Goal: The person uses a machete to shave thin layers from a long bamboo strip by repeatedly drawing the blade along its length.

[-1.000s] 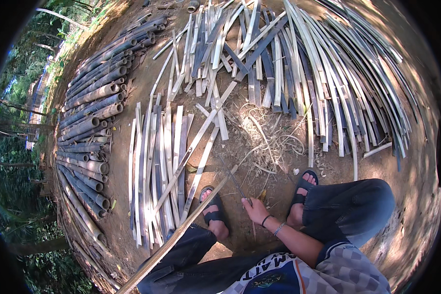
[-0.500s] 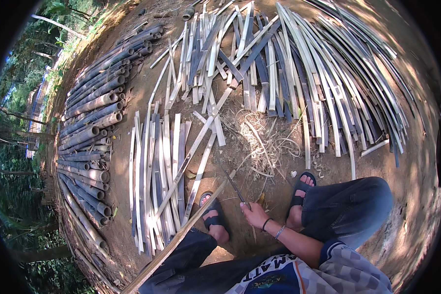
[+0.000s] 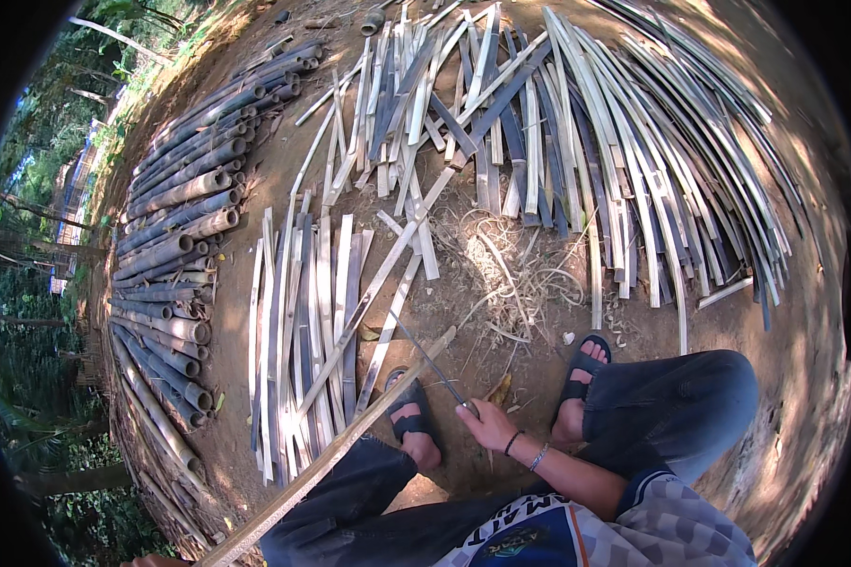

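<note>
My right hand (image 3: 490, 423) is closed round the handle of a long, thin-bladed knife (image 3: 427, 359), its blade slanting up and left. The blade crosses the upper part of a pale bamboo strip (image 3: 340, 444); whether they touch I cannot tell. That strip runs from the bottom left, over my left leg, to a tip between my sandalled feet. Only a sliver of my left hand (image 3: 156, 561) shows at the lower edge, by the strip's near end and apparently gripping it; its fingers are mostly cut off.
Split bamboo strips lie in a stack (image 3: 303, 350) left of my feet and in a wide heap (image 3: 624, 161) ahead. Curly shavings (image 3: 520, 274) cover the dirt between. Dark bamboo poles (image 3: 175, 248) are piled at the left, with trees beyond.
The knife and my right hand have shifted slightly left and down. The bamboo strip's tip has moved up and right, and a bit of my left hand has come into view.
</note>
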A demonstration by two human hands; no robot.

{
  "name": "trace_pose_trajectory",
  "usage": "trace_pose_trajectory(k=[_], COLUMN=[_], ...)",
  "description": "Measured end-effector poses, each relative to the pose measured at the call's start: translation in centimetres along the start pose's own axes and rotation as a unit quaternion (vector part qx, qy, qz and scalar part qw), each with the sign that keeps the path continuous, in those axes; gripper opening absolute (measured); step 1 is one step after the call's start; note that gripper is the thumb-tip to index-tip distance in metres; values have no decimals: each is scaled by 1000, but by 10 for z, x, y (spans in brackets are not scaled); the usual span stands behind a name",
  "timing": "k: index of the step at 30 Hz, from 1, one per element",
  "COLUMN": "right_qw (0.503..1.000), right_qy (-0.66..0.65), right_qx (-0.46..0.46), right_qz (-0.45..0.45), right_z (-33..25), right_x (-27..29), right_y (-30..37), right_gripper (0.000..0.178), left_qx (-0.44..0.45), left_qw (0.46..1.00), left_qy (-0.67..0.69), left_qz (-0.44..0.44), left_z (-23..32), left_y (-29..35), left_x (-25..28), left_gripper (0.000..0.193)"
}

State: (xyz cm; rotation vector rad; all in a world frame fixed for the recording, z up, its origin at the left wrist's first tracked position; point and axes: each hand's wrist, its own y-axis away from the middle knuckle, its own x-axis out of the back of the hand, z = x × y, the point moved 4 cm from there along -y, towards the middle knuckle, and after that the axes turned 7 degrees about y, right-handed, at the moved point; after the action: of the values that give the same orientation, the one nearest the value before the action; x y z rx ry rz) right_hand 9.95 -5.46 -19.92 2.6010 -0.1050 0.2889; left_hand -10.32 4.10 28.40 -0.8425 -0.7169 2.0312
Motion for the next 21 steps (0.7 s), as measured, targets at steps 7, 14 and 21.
trace_pose_trajectory(k=[7, 14, 21], right_qw=[996, 998, 998], right_qy=[26, 20, 42], right_qx=[-46, -43, -35], right_qz=[66, 34, 29], right_z=[28, 26, 13], right_x=[3, 3, -1], right_y=[-16, -9, -4], right_gripper=[53, 53, 53], left_qx=[9, -3, -19], left_qw=[1000, 1000, 999], left_qy=[7, -7, 28], left_qz=[-17, 7, -8], left_z=[3, 5, -6], left_y=[-1, 2, -2], left_x=[4, 9, -6], left_gripper=[48, 47, 47])
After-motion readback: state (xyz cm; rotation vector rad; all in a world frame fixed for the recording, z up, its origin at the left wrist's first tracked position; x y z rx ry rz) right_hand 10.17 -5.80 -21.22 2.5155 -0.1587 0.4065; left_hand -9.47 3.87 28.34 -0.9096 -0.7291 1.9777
